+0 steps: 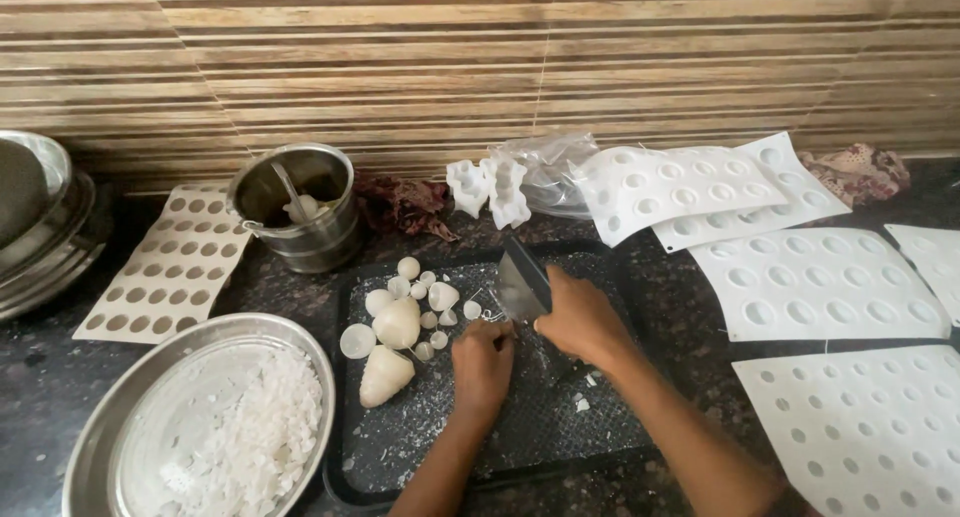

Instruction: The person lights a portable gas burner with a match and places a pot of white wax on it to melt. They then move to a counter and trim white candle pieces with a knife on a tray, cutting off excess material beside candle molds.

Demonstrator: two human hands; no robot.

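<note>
My right hand (pixel 582 322) grips a flat metal scraper (pixel 522 283), its blade tilted over the black tray (pixel 590 432). My left hand (pixel 482 362) is closed on a small white piece that it presses on the tray right beside the blade; the piece is mostly hidden by my fingers. Left of my hands lies a cluster of white wax shapes (pixel 398 322): small balls, half shells and a cone-shaped piece (pixel 384 374). White crumbs are scattered over the tray.
A steel plate (pixel 120 427) with white flakes (pixel 255 432) sits front left. Behind stand a steel pot (pixel 298 205) with a spoon, a beige mould sheet (pixel 170 262) and stacked steel dishes (pixel 40 217). Several white silicone mould sheets (pixel 820 282) cover the right side, a plastic bag (pixel 555 172) behind.
</note>
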